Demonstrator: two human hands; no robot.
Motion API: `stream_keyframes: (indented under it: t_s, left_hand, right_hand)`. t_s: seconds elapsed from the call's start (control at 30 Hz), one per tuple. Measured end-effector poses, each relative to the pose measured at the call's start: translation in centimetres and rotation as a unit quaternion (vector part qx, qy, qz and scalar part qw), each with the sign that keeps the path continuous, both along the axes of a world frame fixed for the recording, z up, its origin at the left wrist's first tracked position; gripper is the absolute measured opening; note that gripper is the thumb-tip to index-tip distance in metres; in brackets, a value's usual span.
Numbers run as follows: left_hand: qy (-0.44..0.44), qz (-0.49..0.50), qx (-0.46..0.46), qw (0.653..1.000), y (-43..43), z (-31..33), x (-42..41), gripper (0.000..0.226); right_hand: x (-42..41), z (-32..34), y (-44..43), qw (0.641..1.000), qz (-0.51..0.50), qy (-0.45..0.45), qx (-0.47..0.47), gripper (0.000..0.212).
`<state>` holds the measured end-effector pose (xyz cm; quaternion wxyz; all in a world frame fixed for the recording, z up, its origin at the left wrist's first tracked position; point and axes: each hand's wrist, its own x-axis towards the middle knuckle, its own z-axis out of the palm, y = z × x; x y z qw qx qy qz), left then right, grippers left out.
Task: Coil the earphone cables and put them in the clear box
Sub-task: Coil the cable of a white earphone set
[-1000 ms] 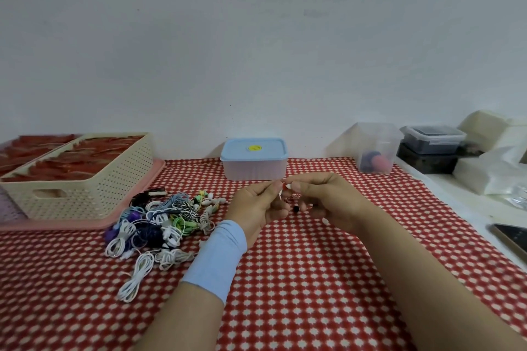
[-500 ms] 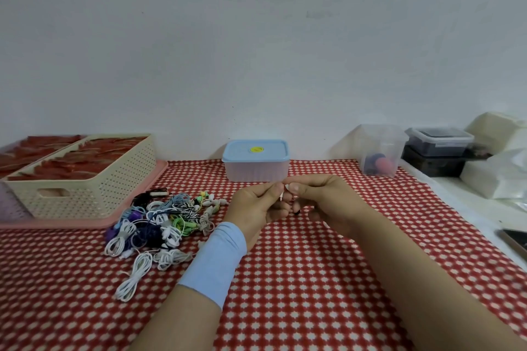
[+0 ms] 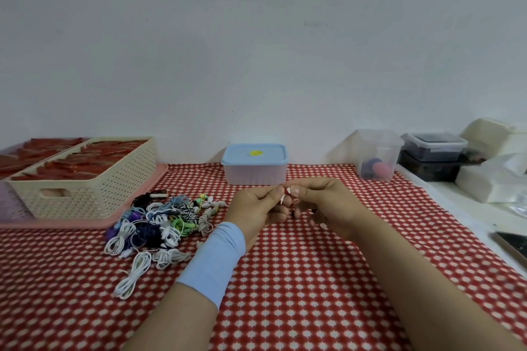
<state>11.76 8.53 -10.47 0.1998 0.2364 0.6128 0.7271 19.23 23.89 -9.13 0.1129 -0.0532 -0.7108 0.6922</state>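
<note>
The left hand (image 3: pixel 256 208) and right hand (image 3: pixel 322 205) meet above a red checked tablecloth (image 3: pixel 285 279), fingers curled, thumbs and fingertips pinching a small white earphone cable (image 3: pixel 285 194) between them. A pile of earphones (image 3: pixel 159 219) lies left of the fingers. A blue-lidded box (image 3: pixel 253 165) sits just behind them, and the clear box (image 3: pixel 376 151) farther back to their right.

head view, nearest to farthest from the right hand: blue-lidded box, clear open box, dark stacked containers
1. blue-lidded box, just behind the right hand
2. clear open box, back right
3. dark stacked containers, far right
</note>
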Motion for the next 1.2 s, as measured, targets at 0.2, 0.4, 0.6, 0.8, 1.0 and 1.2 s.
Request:
stream_keyframes:
  t_s: [0.2,0.4,0.6,0.8,1.0,1.2]
  left_hand:
    - [-0.021,0.029,0.006,0.999,0.0,0.2,-0.1,0.018]
    - [-0.009,0.033,-0.019,0.999,-0.2,0.2,-0.2,0.017]
    - [0.018,0.026,-0.032,0.999,-0.5,0.3,-0.3,0.015]
    - [0.009,-0.003,-0.029,1.0,-0.8,0.4,-0.4,0.017]
    - [0.028,-0.046,-0.042,0.998,-1.0,0.2,-0.5,0.017]
    - [0.094,-0.039,-0.091,0.991,-0.9,0.0,-0.5,0.018]
  right_hand:
    - [0.0,0.4,-0.7,0.996,-0.064,0.047,0.05,0.012]
    - [0.4,0.4,-0.6,0.993,-0.048,0.041,0.105,0.012]
    - [0.2,0.3,-0.6,0.989,-0.075,0.055,0.114,0.01]
    - [0.5,0.4,-0.3,0.997,-0.027,0.028,0.07,0.014]
    - [0.7,0.6,0.2,0.999,0.019,-0.035,0.011,0.026]
    - [0.7,0.8,0.5,0.994,0.032,-0.106,0.008,0.032]
